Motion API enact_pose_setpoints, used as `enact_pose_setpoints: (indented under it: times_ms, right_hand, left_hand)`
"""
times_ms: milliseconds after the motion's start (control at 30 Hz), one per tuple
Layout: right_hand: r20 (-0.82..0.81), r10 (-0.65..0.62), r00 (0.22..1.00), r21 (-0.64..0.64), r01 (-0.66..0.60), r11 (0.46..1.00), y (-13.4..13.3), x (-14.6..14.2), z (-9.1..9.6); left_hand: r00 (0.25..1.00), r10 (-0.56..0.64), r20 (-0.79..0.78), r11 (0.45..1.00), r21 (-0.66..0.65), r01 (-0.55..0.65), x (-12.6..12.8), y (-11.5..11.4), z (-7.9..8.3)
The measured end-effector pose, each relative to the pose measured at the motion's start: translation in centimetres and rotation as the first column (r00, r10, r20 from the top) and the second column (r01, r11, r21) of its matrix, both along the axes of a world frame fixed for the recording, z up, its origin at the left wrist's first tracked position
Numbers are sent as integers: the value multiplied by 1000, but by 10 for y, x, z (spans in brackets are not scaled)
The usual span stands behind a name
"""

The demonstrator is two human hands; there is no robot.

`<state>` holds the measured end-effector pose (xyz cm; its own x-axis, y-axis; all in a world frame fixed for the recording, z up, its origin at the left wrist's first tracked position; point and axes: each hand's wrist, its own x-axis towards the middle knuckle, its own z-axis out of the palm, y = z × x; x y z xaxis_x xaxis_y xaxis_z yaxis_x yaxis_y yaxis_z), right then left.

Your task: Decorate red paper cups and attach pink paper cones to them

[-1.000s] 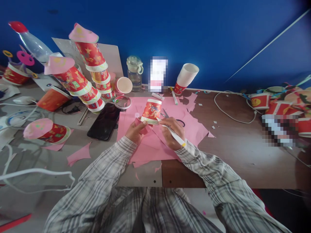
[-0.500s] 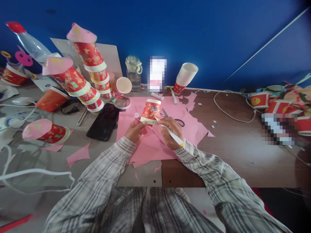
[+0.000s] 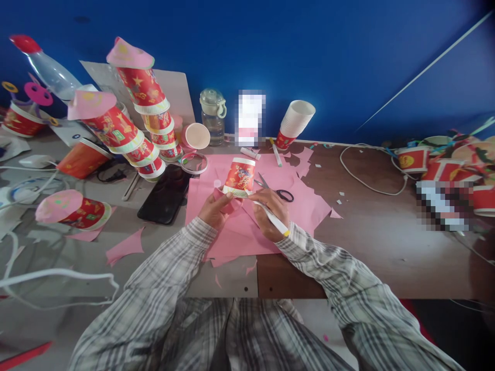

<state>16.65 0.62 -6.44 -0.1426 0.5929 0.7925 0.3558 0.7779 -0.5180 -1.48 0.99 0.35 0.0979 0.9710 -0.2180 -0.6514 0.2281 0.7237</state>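
My left hand (image 3: 215, 207) is closed on the lower left of a red printed paper cup (image 3: 238, 176), thumb near its pale, yellow-green marked rim. The cup is upside down, with its rim toward me. My right hand (image 3: 271, 212) grips a white marker (image 3: 273, 218) with a yellow end pointing back at my wrist. The marker's tip end is by the cup's rim at the lower right; whether it touches is hidden by my fingers. Under both hands lie sheets of pink paper (image 3: 216, 242). Black-handled scissors (image 3: 285, 196) rest on the paper just beyond my right hand.
To the left stand towers of red cups (image 3: 116, 129) with pink paper tops, near a black phone (image 3: 164, 196). Behind the paper are a water bottle (image 3: 212, 118), a stack of paper cups (image 3: 296, 121) and another marker (image 3: 276, 153). A white cable (image 3: 348, 178) curls at right.
My right hand and the marker have shifted slightly left and down along the cup's rim, uncovering more of the scissors' handle. The cup has barely moved in my left hand.
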Motion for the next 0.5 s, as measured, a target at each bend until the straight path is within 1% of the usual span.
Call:
enact_pose_setpoints:
  times_ms: [133,267,367,433,500]
  right_hand:
    - [45,-5,999,-114,10,993,-3,1,-2]
    - [54,-51,997,-155,59,986,-3,7,0]
    - [14,-113,994,-182,113,977,4,11,0]
    - [-27,-139,990,-203,131,971,11,12,-2]
    - [-51,-152,987,-251,135,958,17,12,-3]
  left_hand:
    - [1000,-14,7,1000,21,14,1,0,1]
    - [999,-32,14,999,32,31,0,0,0]
    - [999,-26,23,999,34,26,-1,0,-1]
    - [999,-20,29,999,36,19,-1,0,-1]
    - [999,-17,32,999,29,16,-2,0,0]
